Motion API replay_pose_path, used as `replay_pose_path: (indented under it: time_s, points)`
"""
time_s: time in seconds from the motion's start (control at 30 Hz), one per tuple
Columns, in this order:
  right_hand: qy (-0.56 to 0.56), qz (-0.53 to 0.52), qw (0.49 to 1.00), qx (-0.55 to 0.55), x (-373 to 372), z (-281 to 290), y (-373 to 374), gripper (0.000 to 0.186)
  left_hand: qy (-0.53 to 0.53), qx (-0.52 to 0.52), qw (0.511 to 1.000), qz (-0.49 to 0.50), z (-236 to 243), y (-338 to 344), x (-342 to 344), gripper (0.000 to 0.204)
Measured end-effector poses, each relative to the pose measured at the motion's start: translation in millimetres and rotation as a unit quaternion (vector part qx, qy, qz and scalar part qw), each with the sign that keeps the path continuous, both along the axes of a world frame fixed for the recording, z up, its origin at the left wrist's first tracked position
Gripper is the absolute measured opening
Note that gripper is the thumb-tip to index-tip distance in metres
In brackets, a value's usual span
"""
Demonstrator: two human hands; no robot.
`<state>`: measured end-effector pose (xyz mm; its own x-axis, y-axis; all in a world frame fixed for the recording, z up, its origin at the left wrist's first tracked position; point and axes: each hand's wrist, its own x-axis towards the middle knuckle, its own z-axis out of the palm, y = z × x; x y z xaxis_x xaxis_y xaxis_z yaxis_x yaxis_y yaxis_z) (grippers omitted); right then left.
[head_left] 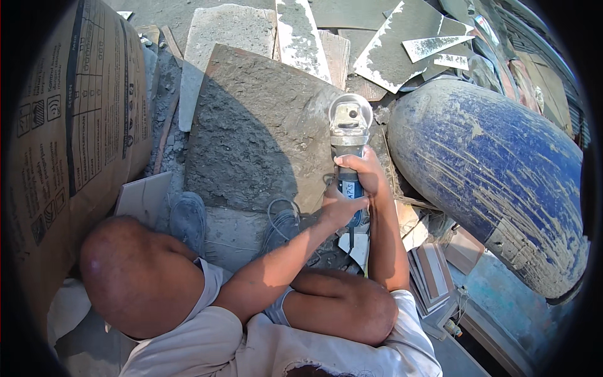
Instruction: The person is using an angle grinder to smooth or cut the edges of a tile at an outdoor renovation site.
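Observation:
An angle grinder (350, 129) with a metal head and a dark blue-green body points away from me, its head and disc guard at the right edge of a slab. My right hand (369, 171) wraps round the upper body, thumb across the top. Lower down, my left hand (341, 206) is closed round the rear of the same tool. The mortar-crusted slab (251, 119) lies in front of my feet, partly in shadow. Whether the disc touches it is hidden under the guard. A cord (352, 242) hangs from the tool's rear.
On my left stands a large brown printed paper sack (81, 119). A blue, cement-smeared barrel (490, 176) lies at the right. Broken tile pieces (402, 47) and a pale slab (220, 38) are beyond the work. Stacked tile strips (430, 276) lean at lower right. My shoes (187, 220) are close to the slab.

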<state>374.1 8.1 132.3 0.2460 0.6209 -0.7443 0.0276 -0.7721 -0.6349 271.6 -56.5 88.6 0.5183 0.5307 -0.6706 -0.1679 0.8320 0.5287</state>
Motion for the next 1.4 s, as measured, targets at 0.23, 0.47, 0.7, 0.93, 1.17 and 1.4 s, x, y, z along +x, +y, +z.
replay_pose_path:
  time_s: [0.23,0.47,0.7,0.93,1.17,1.4]
  points:
    - [-0.007,0.038,0.999,0.016,11,-12,20,0.034,-0.059,-0.007,0.998,0.006,-18,14,11,0.021]
    - [0.04,-0.036,0.999,0.005,30,-14,-18,0.032,-0.033,-0.026,0.998,-0.045,-22,-18,27,0.031]
    - [0.044,-0.004,0.998,0.054,29,-7,-7,0.029,-0.022,0.059,0.996,0.062,5,-4,23,0.025]
    - [0.018,0.036,0.998,0.05,35,-27,5,0.025,0.033,0.049,0.998,-0.02,-16,5,30,0.024]
    - [0.034,-0.053,0.998,0.008,68,-25,-38,0.022,-0.054,0.017,0.996,-0.068,-2,-10,43,0.028]
    - [-0.015,-0.14,0.984,0.104,49,13,-88,0.032,-0.011,0.124,0.977,-0.172,17,-41,33,0.032]
